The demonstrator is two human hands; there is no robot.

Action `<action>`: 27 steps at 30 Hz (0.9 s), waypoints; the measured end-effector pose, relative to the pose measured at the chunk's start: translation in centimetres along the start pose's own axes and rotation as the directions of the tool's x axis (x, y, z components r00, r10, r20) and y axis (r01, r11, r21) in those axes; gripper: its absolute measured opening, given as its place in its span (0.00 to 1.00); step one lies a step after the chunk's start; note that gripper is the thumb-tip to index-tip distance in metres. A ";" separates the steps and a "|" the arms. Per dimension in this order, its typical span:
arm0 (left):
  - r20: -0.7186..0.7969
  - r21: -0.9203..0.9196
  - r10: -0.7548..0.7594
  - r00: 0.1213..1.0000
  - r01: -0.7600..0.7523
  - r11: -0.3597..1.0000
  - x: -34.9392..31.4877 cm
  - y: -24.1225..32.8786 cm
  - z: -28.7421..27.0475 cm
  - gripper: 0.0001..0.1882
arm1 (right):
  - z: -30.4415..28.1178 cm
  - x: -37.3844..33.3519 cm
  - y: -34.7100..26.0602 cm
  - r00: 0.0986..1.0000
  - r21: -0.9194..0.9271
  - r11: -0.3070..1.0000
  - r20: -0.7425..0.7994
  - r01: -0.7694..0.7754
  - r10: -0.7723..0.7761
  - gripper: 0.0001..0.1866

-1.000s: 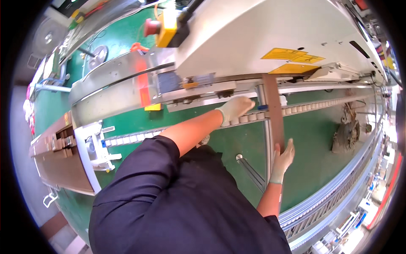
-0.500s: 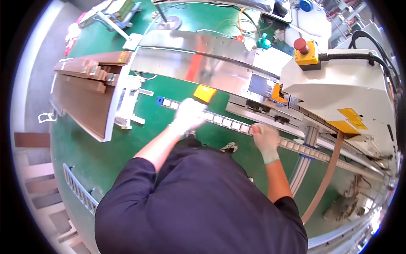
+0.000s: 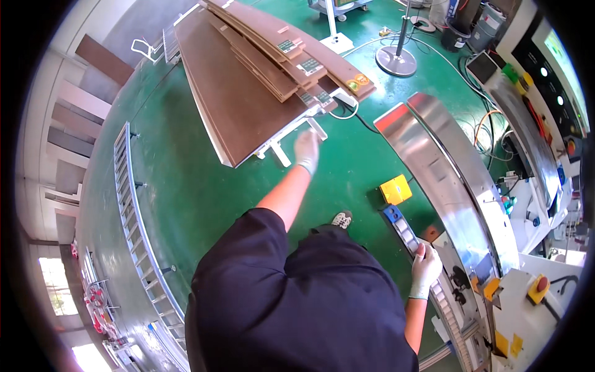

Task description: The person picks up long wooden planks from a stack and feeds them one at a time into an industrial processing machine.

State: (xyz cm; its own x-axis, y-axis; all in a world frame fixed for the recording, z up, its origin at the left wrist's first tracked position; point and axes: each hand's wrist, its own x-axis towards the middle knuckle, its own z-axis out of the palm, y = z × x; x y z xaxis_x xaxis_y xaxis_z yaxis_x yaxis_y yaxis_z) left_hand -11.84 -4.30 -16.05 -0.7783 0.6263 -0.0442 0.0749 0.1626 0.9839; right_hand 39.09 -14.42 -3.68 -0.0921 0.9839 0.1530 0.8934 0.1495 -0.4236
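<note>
My left hand (image 3: 306, 150), in a pale glove, is stretched forward beside the near end of a rack stacked with brown boards (image 3: 248, 105). Motion smears its fingers, so their pose is unclear, and no held thing shows. My right hand (image 3: 426, 268), gloved too, is at the narrow roller rail (image 3: 406, 234) with a blue end cap. Its fingers are curled over the rail, the thumb along the near side. Several narrower brown panels (image 3: 273, 59) lie on top of the wide boards, some with labels on their ends.
A long shiny metal machine bed (image 3: 434, 161) runs along the right, a yellow block (image 3: 395, 190) at its side. A red emergency button (image 3: 542, 284) sits on the machine. A round-based post (image 3: 396, 61) stands ahead. Along the left lies a ladder-like roller frame (image 3: 137, 229).
My view has swung left toward the board rack. My left hand has left the roller rail and reached toward the rack; my right hand is now close to the rail's blue-capped end.
</note>
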 end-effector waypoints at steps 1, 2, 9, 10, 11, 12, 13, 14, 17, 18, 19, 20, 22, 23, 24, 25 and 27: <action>0.008 -0.215 -0.075 0.997 0.075 0.974 3.8 -0.4 -1.8 0.22 | 0.6 0.6 -1.0 1.000 0.006 1.000 -0.007 -0.002 0.002 0.18; -0.097 -0.198 -0.115 0.989 0.094 0.976 6.6 0.2 -2.5 0.21 | 1.0 1.2 -1.8 1.000 -0.017 1.000 -0.006 -0.015 0.015 0.17; 0.076 -0.456 -0.617 0.784 0.577 0.677 16.9 9.5 -1.4 0.32 | 2.5 2.9 -3.4 0.999 -0.086 0.996 -0.009 -0.039 0.038 0.14; 0.117 -0.473 -0.622 0.774 0.594 0.651 17.2 9.6 -0.5 0.28 | 2.6 2.6 -3.1 0.999 -0.104 0.994 -0.033 -0.043 0.039 0.16; 0.115 -0.474 -0.620 0.776 0.591 0.652 17.9 8.6 -1.4 0.25 | 2.3 2.9 -3.5 0.998 -0.112 0.992 0.029 -0.055 0.058 0.17; 0.122 -0.471 -0.618 0.777 0.593 0.653 18.4 8.0 -1.8 0.22 | 2.0 3.0 -3.8 0.993 -0.125 0.989 0.086 -0.074 0.085 0.18; 0.113 -0.482 -0.595 0.796 0.568 0.668 18.4 7.2 -2.3 0.17 | 2.0 3.1 -3.8 0.986 -0.106 0.989 0.116 -0.106 0.119 0.18; 0.103 -0.489 -0.598 0.795 0.563 0.666 18.0 7.0 -2.2 0.15 | 2.3 3.0 -3.8 0.993 -0.067 0.993 0.065 -0.098 0.102 0.20; 0.223 -0.456 -0.591 0.775 0.619 0.640 14.2 5.9 -3.6 0.13 | 2.5 3.6 -3.6 0.960 0.037 0.973 0.178 -0.227 0.217 0.21; 0.304 -0.448 -0.570 0.764 0.642 0.622 12.2 5.5 -4.6 0.12 | 3.0 4.0 -3.3 0.944 0.099 0.957 0.218 -0.273 0.247 0.17; 0.404 -0.447 -0.512 0.758 0.652 0.613 9.6 5.9 -5.0 0.13 | 3.2 4.7 -4.4 0.956 0.211 0.942 0.192 -0.261 0.221 0.15; 0.495 -0.445 -0.449 0.744 0.661 0.605 6.6 6.6 -5.6 0.14 | 3.3 5.4 -6.3 0.966 0.322 0.916 0.167 -0.241 0.195 0.13; 0.579 -0.358 -0.440 0.686 0.699 0.619 1.3 6.2 -6.4 0.16 | 3.1 7.2 -11.6 0.992 0.421 0.907 0.122 -0.029 -0.025 0.10; 0.620 -0.284 -0.461 0.634 0.730 0.622 -1.3 6.7 -6.2 0.17 | 3.4 7.9 -13.5 0.977 0.443 0.894 0.158 0.060 -0.144 0.12; 0.656 -0.209 -0.481 0.582 0.752 0.625 -3.8 7.6 -5.9 0.18 | 3.9 8.6 -15.3 0.947 0.469 0.871 0.188 0.148 -0.262 0.15; 0.684 -0.137 -0.487 0.543 0.751 0.646 -6.1 8.1 -5.6 0.19 | 4.7 9.2 -17.2 0.923 0.563 0.823 0.273 0.074 -0.270 0.17; 0.740 -0.011 -0.494 0.457 0.743 0.669 -10.3 9.4 -4.8 0.21 | 6.4 10.0 -20.6 0.874 0.686 0.724 0.396 -0.077 -0.282 0.22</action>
State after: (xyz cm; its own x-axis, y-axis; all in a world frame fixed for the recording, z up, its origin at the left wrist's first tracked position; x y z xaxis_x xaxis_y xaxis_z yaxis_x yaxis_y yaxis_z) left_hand -6.12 -12.82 -5.56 0.0689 0.7698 -0.6345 -0.5351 0.5653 0.6278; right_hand 16.93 -7.05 0.84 -0.5060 0.8567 -0.1002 0.3521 0.0991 -0.9307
